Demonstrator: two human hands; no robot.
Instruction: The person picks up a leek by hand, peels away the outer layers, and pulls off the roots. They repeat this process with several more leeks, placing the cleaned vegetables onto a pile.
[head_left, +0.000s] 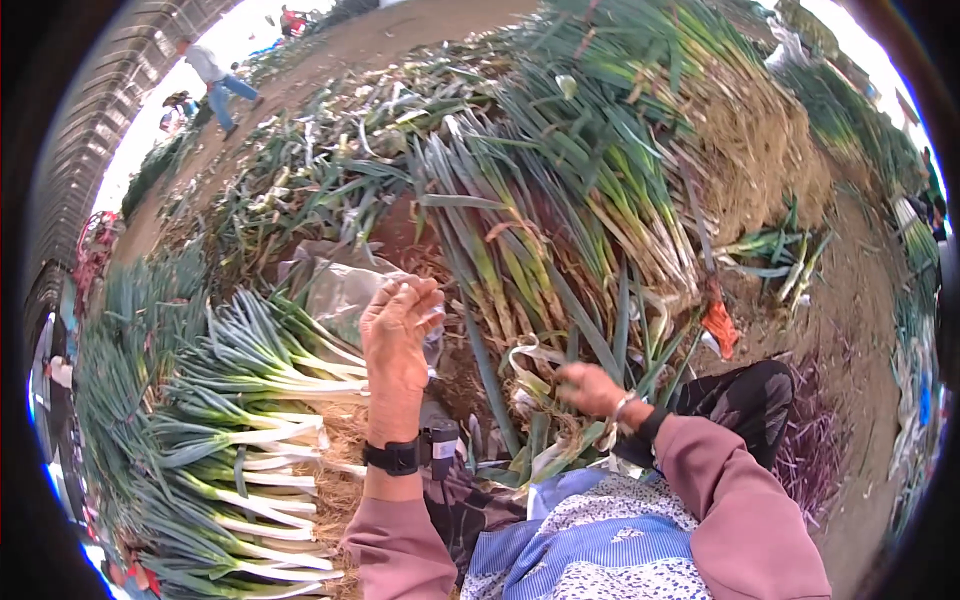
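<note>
My left hand (398,330) is raised beside the row of leeks, fingers loosely bent with gaps between them and nothing seen in them. Lower and to the right, my right hand (590,389) is closed above my lap; whatever its fingers hold is hidden. A pale curled leek leaf (535,354) lies right by its fingertips, over a heap of peeled leaves (560,450). Cleaned leeks (270,435) with white stalks lie in a row on my left, stalk ends toward me. Ahead, untrimmed leeks (500,250) lie in a pile, brownish skins at their lower ends.
Behind the pile rises a stack of leeks with matted roots (750,140). A greyish plastic sheet (345,290) lies past my left hand. An orange cloth (718,322) is on the soil at right. Leaf waste (300,175) covers ground farther off, where a person (215,80) walks.
</note>
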